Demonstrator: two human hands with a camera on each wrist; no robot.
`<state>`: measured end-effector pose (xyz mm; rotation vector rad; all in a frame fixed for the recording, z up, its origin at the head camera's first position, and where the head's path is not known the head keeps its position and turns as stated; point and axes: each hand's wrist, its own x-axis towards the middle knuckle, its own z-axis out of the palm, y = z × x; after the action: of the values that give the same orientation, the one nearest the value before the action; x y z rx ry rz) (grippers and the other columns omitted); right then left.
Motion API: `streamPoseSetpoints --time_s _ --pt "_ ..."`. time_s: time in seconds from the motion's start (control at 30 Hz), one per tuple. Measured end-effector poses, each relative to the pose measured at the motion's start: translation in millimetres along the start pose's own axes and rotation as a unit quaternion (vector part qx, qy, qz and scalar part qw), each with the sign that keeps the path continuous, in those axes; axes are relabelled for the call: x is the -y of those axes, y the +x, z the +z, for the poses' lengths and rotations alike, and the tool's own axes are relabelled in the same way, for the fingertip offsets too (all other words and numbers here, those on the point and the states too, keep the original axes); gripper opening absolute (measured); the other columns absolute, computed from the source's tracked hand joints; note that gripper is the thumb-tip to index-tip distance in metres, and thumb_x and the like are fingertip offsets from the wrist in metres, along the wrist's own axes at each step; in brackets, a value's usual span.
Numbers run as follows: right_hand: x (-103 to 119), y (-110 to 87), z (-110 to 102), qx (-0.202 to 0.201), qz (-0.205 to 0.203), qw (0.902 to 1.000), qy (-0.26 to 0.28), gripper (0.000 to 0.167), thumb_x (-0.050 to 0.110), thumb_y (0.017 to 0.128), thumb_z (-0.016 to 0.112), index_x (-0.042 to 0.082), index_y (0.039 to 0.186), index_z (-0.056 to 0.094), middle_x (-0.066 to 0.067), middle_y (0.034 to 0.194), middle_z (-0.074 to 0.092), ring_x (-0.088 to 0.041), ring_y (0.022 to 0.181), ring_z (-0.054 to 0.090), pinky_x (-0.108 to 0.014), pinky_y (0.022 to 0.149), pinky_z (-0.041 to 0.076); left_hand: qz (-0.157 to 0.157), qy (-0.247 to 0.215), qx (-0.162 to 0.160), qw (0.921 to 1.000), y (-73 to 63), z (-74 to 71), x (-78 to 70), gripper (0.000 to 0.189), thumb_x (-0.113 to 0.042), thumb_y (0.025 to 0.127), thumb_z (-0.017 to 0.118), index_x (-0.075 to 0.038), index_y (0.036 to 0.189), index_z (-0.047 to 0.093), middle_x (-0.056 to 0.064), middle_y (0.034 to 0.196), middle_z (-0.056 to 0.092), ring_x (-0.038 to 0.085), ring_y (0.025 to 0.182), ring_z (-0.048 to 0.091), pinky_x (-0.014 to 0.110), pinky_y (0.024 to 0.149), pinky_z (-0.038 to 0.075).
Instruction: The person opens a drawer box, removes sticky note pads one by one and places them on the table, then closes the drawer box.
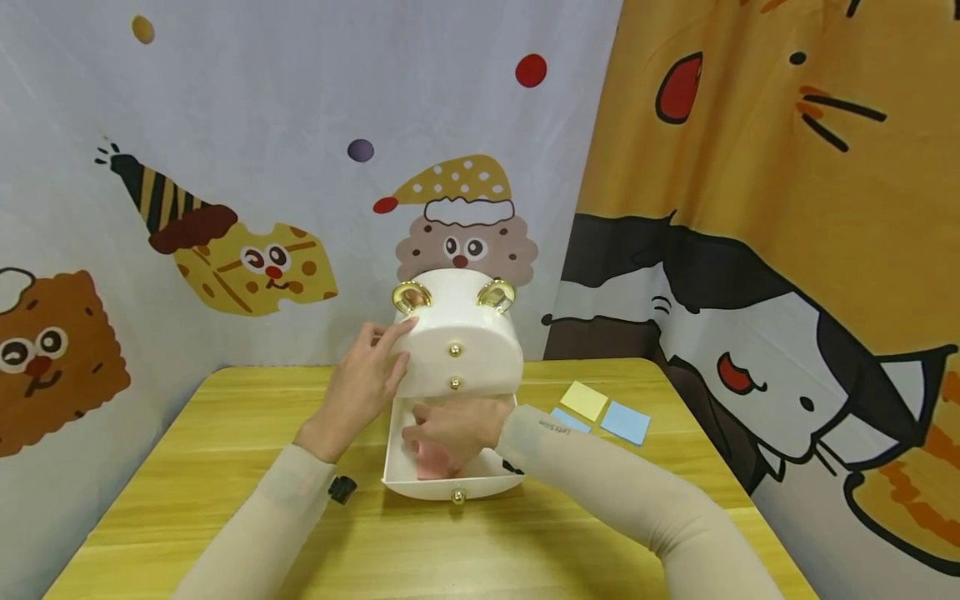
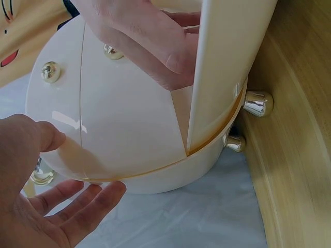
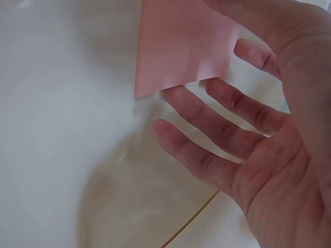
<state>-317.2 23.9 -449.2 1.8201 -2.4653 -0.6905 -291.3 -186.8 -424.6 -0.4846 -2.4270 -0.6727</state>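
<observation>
A white storage box (image 1: 459, 362) with gold ears and round gold knobs stands upright on the table, its bottom drawer (image 1: 480, 483) pulled out toward me. My left hand (image 1: 358, 387) rests against the box's upper left side. In the left wrist view its thumb (image 2: 50, 137) touches the white shell and the other fingers lie along the seam. Reaching down into the drawer, my right hand (image 1: 463, 427) pinches a pink sticky note pad (image 1: 437, 461). The right wrist view shows the thumb over the pad (image 3: 183, 49) and fingertips at its lower edge.
Right of the box lie a yellow sticky note pad (image 1: 584, 401) and a blue one (image 1: 626, 422); another blue pad (image 1: 572, 420) is partly hidden by my right sleeve. A printed cartoon curtain (image 1: 285, 100) hangs right behind the wooden table (image 1: 247, 433).
</observation>
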Motion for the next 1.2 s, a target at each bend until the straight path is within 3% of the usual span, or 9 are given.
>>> streamPoseSetpoints --time_s 0.23,0.57,1.0,1.2 --pt "0.2 0.3 -0.3 0.003 0.001 0.9999 -0.01 0.069 0.059 0.095 0.09 0.038 0.155 0.062 0.001 0.148 0.067 -0.006 0.101 0.068 -0.022 0.075 0.063 0.001 0.001 -0.001 1.0 0.0 0.3 0.8 0.055 -0.017 0.117 0.074 -0.024 0.17 0.06 0.024 0.133 0.064 0.038 0.098 0.073 0.051 0.077 0.068" --pt "2.6 -0.8 0.6 0.0 0.016 0.9997 -0.019 0.063 0.068 0.105 0.075 0.038 0.157 0.06 0.0 0.148 0.067 -0.008 0.104 0.069 -0.027 0.079 0.065 0.001 0.002 -0.002 1.0 0.6 0.7 0.7 0.055 -0.017 0.117 0.074 -0.023 0.169 0.06 0.024 0.133 0.064 0.038 0.097 0.074 0.052 0.076 0.068" --pt "5.4 -0.5 -1.6 0.018 0.02 0.9995 -0.017 0.079 0.066 0.096 0.088 0.037 0.163 0.056 0.001 0.151 0.064 -0.008 0.105 0.068 -0.029 0.087 0.065 -0.001 0.004 -0.002 1.0 -0.9 0.1 -0.3 0.055 -0.017 0.116 0.074 -0.023 0.169 0.06 0.024 0.132 0.064 0.039 0.098 0.074 0.052 0.076 0.067" --pt "3.8 -4.8 -7.3 0.008 0.012 0.9995 -0.029 0.074 0.065 0.097 0.086 0.037 0.16 0.058 0.002 0.147 0.065 -0.008 0.11 0.066 -0.028 0.09 0.063 -0.002 0.003 -0.001 1.0 -0.5 -0.7 -0.9 0.055 -0.018 0.117 0.074 -0.023 0.17 0.06 0.024 0.132 0.064 0.039 0.098 0.074 0.052 0.078 0.068"
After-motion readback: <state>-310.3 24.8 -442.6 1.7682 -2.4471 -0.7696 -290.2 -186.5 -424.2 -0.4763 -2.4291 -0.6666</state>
